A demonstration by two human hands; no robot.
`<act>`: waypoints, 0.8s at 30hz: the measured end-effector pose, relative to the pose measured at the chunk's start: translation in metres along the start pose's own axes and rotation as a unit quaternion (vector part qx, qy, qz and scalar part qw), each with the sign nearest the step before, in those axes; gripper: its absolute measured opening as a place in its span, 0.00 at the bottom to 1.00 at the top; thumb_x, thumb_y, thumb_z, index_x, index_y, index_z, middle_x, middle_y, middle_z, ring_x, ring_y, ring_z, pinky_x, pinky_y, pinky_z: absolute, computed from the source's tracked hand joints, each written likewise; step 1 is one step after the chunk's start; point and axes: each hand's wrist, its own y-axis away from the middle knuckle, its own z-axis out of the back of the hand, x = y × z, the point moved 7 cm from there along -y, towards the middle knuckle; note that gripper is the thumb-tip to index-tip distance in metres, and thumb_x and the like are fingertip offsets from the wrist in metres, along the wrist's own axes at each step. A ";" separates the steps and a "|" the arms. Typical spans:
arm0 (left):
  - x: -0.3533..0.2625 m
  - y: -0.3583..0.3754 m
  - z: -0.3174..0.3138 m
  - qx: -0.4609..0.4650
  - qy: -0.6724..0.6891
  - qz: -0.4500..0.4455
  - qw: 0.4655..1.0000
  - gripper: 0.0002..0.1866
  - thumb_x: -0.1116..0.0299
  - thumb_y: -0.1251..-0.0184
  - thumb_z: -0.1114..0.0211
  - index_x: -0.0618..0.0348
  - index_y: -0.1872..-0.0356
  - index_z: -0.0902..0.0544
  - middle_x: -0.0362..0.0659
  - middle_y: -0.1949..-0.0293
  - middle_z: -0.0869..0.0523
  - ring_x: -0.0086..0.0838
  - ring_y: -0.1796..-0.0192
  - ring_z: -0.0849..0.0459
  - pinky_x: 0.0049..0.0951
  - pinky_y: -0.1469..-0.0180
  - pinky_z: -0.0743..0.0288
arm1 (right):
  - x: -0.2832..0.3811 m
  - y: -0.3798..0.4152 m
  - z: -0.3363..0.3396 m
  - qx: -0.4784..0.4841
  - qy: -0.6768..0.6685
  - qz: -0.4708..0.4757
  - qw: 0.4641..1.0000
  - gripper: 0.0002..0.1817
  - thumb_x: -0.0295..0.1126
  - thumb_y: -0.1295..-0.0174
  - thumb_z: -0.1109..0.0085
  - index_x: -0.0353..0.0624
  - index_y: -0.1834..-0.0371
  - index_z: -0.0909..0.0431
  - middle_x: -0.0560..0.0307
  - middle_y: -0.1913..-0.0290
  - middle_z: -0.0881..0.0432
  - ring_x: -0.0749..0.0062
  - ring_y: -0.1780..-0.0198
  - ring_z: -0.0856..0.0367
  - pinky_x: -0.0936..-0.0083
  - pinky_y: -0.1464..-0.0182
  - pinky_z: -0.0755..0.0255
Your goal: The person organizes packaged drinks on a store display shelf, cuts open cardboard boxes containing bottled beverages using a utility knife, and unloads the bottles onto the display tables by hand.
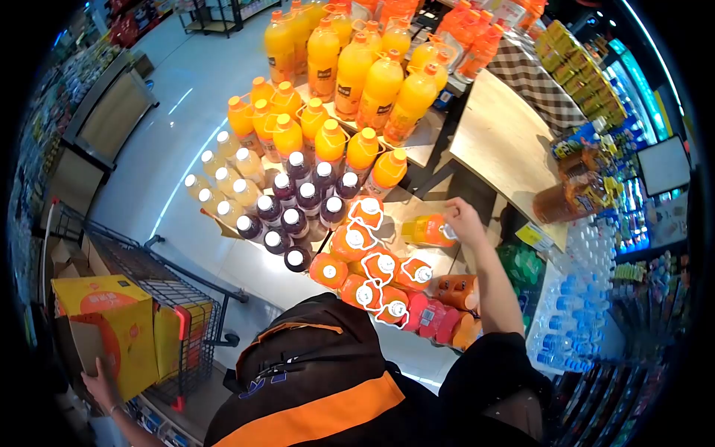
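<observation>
My right hand [466, 222] is closed at the cap end of an orange juice bottle [426, 231]. That bottle looks tilted or lying over a bare patch of the wooden display; my fingers partly hide its neck. Down at the left, my left hand [101, 383] grips the edge of a yellow cardboard box [123, 328] that rests on the shopping cart [160, 279]. Just left of my right hand stand several orange-red bottles [355, 240] with white caps and white loop handles. Dark purple bottles [294, 220] with white caps are grouped beside them.
Tall orange juice bottles [380, 89] rise at the back, pale yellow bottles [223, 176] on the left. A wooden table [503, 141] holds large brown bottles [570, 200] on the right. Water bottles [570, 320] fill the lower right. A black-and-orange bag [305, 365] hangs before me.
</observation>
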 end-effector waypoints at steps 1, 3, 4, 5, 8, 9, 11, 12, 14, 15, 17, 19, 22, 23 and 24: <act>0.006 -0.002 -0.003 0.011 0.023 -0.015 1.000 0.51 0.36 0.46 0.40 0.76 0.37 0.39 0.65 0.40 0.31 0.51 0.38 0.31 0.40 0.38 0.36 | -0.008 -0.003 -0.019 0.018 -0.011 -0.024 0.999 0.14 0.30 0.47 0.39 0.39 0.57 0.24 0.58 0.79 0.25 0.73 0.75 0.25 0.75 0.70 0.30; 0.003 -0.001 0.003 0.043 0.077 -0.010 0.996 0.49 0.40 0.46 0.36 0.78 0.38 0.38 0.65 0.41 0.30 0.51 0.39 0.30 0.37 0.39 0.35 | -0.004 -0.006 -0.042 0.044 -0.036 -0.062 0.996 0.14 0.31 0.46 0.39 0.40 0.56 0.24 0.59 0.78 0.24 0.73 0.74 0.25 0.75 0.70 0.30; 0.008 -0.007 -0.002 0.048 0.072 -0.019 0.996 0.48 0.41 0.46 0.35 0.79 0.39 0.37 0.65 0.42 0.29 0.51 0.40 0.29 0.37 0.39 0.35 | -0.006 -0.006 -0.052 0.059 -0.056 -0.105 0.991 0.15 0.31 0.46 0.39 0.41 0.55 0.25 0.59 0.77 0.24 0.74 0.74 0.24 0.75 0.70 0.29; 0.011 -0.010 -0.006 0.054 0.069 -0.030 0.996 0.48 0.41 0.46 0.35 0.80 0.41 0.36 0.65 0.43 0.29 0.50 0.40 0.29 0.37 0.39 0.35 | -0.006 -0.007 -0.061 0.067 -0.059 -0.101 0.991 0.15 0.31 0.46 0.39 0.41 0.55 0.25 0.59 0.77 0.24 0.74 0.74 0.24 0.75 0.70 0.29; 0.010 -0.010 -0.005 0.049 0.060 -0.032 0.997 0.47 0.42 0.46 0.35 0.80 0.41 0.36 0.65 0.43 0.28 0.50 0.40 0.29 0.37 0.39 0.35 | 0.005 -0.012 -0.085 0.089 -0.073 -0.034 0.993 0.19 0.33 0.45 0.37 0.40 0.52 0.27 0.58 0.74 0.23 0.75 0.72 0.24 0.75 0.70 0.30; 0.016 -0.011 -0.008 0.048 0.058 -0.026 0.997 0.47 0.42 0.46 0.35 0.80 0.41 0.36 0.65 0.43 0.28 0.50 0.40 0.29 0.37 0.39 0.35 | 0.010 -0.012 -0.091 0.094 -0.073 -0.030 0.992 0.19 0.33 0.45 0.37 0.40 0.52 0.27 0.58 0.74 0.23 0.75 0.72 0.24 0.75 0.70 0.30; 0.017 -0.013 -0.008 0.012 0.058 -0.053 0.997 0.48 0.40 0.46 0.37 0.79 0.40 0.36 0.66 0.44 0.27 0.53 0.41 0.27 0.39 0.41 0.33 | 0.013 -0.012 -0.104 0.114 -0.121 -0.101 0.981 0.20 0.34 0.45 0.37 0.40 0.51 0.28 0.58 0.72 0.23 0.76 0.72 0.25 0.76 0.71 0.30; 0.021 -0.012 -0.011 0.011 0.058 -0.046 0.997 0.48 0.40 0.46 0.37 0.79 0.40 0.36 0.66 0.44 0.27 0.53 0.41 0.27 0.39 0.41 0.33 | 0.007 -0.017 -0.112 0.096 -0.152 -0.117 0.977 0.20 0.35 0.44 0.37 0.40 0.50 0.29 0.59 0.72 0.23 0.77 0.74 0.26 0.77 0.72 0.32; 0.020 -0.010 -0.009 -0.007 0.049 -0.062 0.997 0.46 0.40 0.45 0.37 0.78 0.40 0.35 0.65 0.43 0.28 0.52 0.41 0.28 0.39 0.40 0.34 | -0.001 -0.026 -0.122 0.081 -0.154 -0.122 0.977 0.20 0.35 0.44 0.37 0.40 0.51 0.29 0.58 0.72 0.23 0.78 0.75 0.27 0.78 0.74 0.33; 0.016 -0.006 -0.004 -0.007 0.048 -0.054 0.997 0.46 0.40 0.45 0.37 0.78 0.40 0.35 0.65 0.43 0.28 0.52 0.41 0.28 0.39 0.40 0.34 | -0.002 -0.030 -0.123 0.061 -0.160 -0.133 0.976 0.20 0.35 0.44 0.37 0.40 0.51 0.29 0.58 0.71 0.23 0.79 0.76 0.28 0.79 0.76 0.34; 0.007 0.002 0.002 0.032 0.045 -0.028 0.998 0.47 0.41 0.45 0.36 0.75 0.38 0.37 0.63 0.40 0.30 0.52 0.38 0.31 0.37 0.38 0.37 | 0.010 -0.028 -0.124 0.093 -0.193 -0.160 0.964 0.19 0.35 0.44 0.38 0.40 0.52 0.29 0.59 0.73 0.23 0.80 0.78 0.28 0.80 0.80 0.37; 0.012 0.001 -0.003 0.006 0.028 -0.029 0.999 0.45 0.42 0.46 0.36 0.73 0.39 0.36 0.61 0.42 0.28 0.51 0.39 0.29 0.39 0.39 0.35 | 0.002 -0.026 -0.130 0.114 -0.159 -0.163 0.967 0.17 0.35 0.43 0.38 0.40 0.54 0.29 0.60 0.75 0.24 0.82 0.80 0.29 0.80 0.82 0.38; 0.014 0.004 -0.004 -0.029 0.025 -0.040 0.998 0.40 0.44 0.47 0.34 0.69 0.42 0.31 0.57 0.46 0.24 0.49 0.44 0.25 0.40 0.43 0.32 | 0.004 -0.021 -0.142 0.139 -0.111 -0.104 0.979 0.14 0.36 0.42 0.40 0.38 0.58 0.27 0.59 0.76 0.23 0.78 0.78 0.27 0.78 0.77 0.34; 0.012 0.006 0.003 -0.040 0.038 -0.049 0.997 0.37 0.47 0.48 0.33 0.66 0.44 0.28 0.55 0.49 0.21 0.47 0.47 0.22 0.40 0.46 0.30 | 0.002 -0.023 -0.149 0.142 -0.060 -0.061 0.986 0.14 0.36 0.42 0.41 0.38 0.60 0.27 0.58 0.74 0.22 0.75 0.75 0.25 0.77 0.74 0.31; -0.001 0.013 0.013 0.006 0.141 -0.081 0.987 0.34 0.50 0.49 0.31 0.65 0.46 0.27 0.55 0.52 0.19 0.46 0.50 0.20 0.39 0.49 0.28 | -0.011 -0.026 -0.159 0.135 -0.039 0.016 0.990 0.15 0.38 0.43 0.41 0.37 0.61 0.26 0.54 0.69 0.20 0.69 0.67 0.22 0.72 0.63 0.27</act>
